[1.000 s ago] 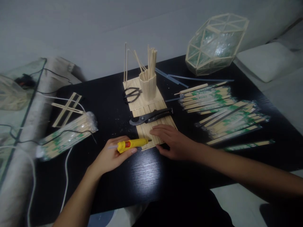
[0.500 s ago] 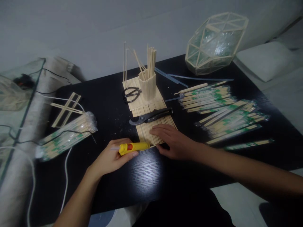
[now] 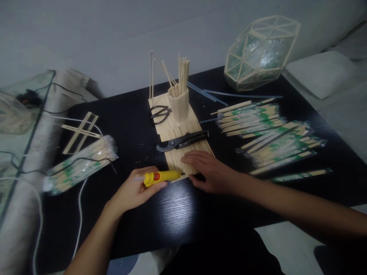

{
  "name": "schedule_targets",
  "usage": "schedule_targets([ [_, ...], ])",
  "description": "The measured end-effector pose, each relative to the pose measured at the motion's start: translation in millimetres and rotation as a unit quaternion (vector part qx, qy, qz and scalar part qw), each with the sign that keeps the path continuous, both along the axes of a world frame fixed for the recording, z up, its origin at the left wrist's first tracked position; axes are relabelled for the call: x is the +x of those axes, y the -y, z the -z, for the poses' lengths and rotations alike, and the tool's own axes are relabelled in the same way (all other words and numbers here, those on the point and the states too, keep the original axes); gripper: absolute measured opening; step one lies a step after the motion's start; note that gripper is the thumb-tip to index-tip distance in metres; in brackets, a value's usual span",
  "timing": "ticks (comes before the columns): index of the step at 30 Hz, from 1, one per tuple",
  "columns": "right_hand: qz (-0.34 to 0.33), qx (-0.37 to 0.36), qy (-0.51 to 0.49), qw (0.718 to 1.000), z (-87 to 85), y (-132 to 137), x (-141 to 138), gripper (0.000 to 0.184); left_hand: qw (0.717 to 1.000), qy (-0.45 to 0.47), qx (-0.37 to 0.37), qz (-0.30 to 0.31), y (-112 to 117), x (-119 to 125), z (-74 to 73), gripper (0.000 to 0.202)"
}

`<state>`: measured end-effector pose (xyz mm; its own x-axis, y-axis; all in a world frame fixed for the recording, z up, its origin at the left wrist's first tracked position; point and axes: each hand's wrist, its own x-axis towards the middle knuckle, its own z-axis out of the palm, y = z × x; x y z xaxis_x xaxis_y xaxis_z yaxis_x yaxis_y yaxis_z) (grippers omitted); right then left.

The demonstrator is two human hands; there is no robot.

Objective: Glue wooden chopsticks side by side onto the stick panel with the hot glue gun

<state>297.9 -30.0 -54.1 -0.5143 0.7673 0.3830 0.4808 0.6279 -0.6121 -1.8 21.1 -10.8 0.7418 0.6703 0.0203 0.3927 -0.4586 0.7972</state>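
Note:
A yellow hot glue gun (image 3: 160, 177), with a clear glue stick at its back, is gripped in my left hand (image 3: 137, 190). Its dark nozzle points right, at the near edge of a mat of chopsticks (image 3: 176, 161) laid side by side. My right hand (image 3: 210, 172) rests over the mat's near right corner, fingers stretched across the sticks and thumb by the front edge. Black cutting pliers (image 3: 183, 140) lie across the mat beyond both hands. Farther back, black-handled scissors (image 3: 159, 114) sit beside a cup built of sticks (image 3: 179, 105), filled with loose chopsticks.
Wrapped chopsticks (image 3: 258, 118) are piled on the right of the black table (image 3: 137, 229). A bag of chopsticks (image 3: 83, 164) and crossed sticks (image 3: 82, 131) lie left, with a white cable (image 3: 80, 214). A faceted stick-frame lantern shape (image 3: 262, 53) stands back right.
The glue gun's tip has shifted slightly up and away from the mat's near edge, and its nozzle shows more plainly. My right hand has stayed in place.

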Motion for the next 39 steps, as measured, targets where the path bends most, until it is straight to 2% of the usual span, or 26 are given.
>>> schedule_targets([
  [4,0.001,0.005,-0.004,1.000,0.9,0,0,0.056,1.000,0.000,0.016,-0.020,0,-1,0.2,0.029],
  [10,0.002,0.013,-0.002,1.000,1.3,-1,-1,0.052,1.000,-0.008,0.007,0.003,0,-1,1.0,0.033],
  [15,0.002,0.009,-0.001,1.000,0.9,0,-1,0.053,0.998,-0.004,0.024,-0.052,0,-2,7.3,0.032],
  [28,0.001,0.003,-0.006,1.000,-0.6,0,-1,0.056,0.988,0.003,0.056,-0.144,1,-2,17.2,0.030],
  [31,0.001,0.014,-0.005,1.000,-0.6,-1,0,0.053,0.985,0.016,0.022,-0.169,1,-3,19.9,0.032],
  [35,-0.001,0.028,-0.006,1.000,0.3,0,-1,0.054,0.974,0.027,-0.075,-0.213,0,-8,21.8,0.047],
  [39,0.003,0.030,-0.001,1.000,0.9,0,-1,0.056,0.973,0.036,-0.102,-0.206,-1,-10,20.6,0.052],
])
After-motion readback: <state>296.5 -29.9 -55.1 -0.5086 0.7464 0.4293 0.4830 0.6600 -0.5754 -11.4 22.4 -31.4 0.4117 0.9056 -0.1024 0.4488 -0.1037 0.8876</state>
